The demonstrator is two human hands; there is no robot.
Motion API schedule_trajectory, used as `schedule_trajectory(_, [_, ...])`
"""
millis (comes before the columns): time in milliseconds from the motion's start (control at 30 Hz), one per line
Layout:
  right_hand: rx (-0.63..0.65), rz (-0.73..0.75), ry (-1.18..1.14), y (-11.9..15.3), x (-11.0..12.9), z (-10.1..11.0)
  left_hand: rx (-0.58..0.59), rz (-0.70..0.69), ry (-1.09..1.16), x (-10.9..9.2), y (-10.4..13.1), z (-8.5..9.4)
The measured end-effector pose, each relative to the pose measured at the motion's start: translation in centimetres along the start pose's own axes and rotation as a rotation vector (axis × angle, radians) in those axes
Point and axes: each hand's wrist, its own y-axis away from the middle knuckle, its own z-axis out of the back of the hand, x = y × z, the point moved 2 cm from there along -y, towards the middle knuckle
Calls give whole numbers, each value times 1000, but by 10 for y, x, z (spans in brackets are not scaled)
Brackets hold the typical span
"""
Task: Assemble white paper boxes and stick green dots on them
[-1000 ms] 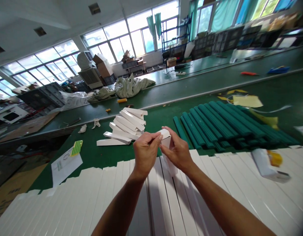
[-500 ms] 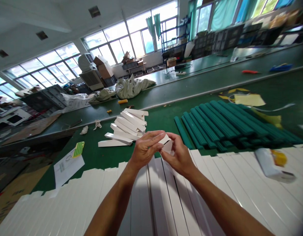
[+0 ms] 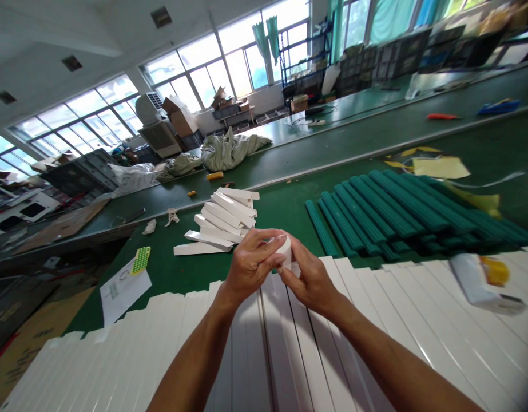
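Both hands meet at the end of one long white cardboard box, among a row of the same. My left hand pinches the end from the left, thumb and fingers on its top flap. On the other side, my right hand is closed around the same end, with fingertips against the flap. Much of the box end is hidden by the fingers. Beneath my forearms, long white boxes lie side by side across the table.
Beyond my hands is a pile of white boxes. Green ribbed tubes are stacked to the right. A tape dispenser rests on the boxes at right. A paper sheet and green sticker sheet lie left.
The box's end flap, which showed a dark gap half a second ago, now looks folded down under my fingers. My hands have barely moved; the view has shifted slightly.
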Motion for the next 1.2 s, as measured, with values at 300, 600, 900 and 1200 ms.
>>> schedule_trajectory(300, [15, -22, 4, 0, -4, 1, -3, 28, -11, -2, 1, 0])
schedule_trajectory(600, [3, -12, 10, -1, -4, 0, -24, 16, -49, -5, 0, -2])
schedule_trajectory(900, [7, -20, 12, -1, -4, -1, -16, -4, -135, -9, 0, -1])
schedule_trajectory(1200, [-3, -4, 10, 0, -5, -2, -12, -26, -178, -13, -2, 0])
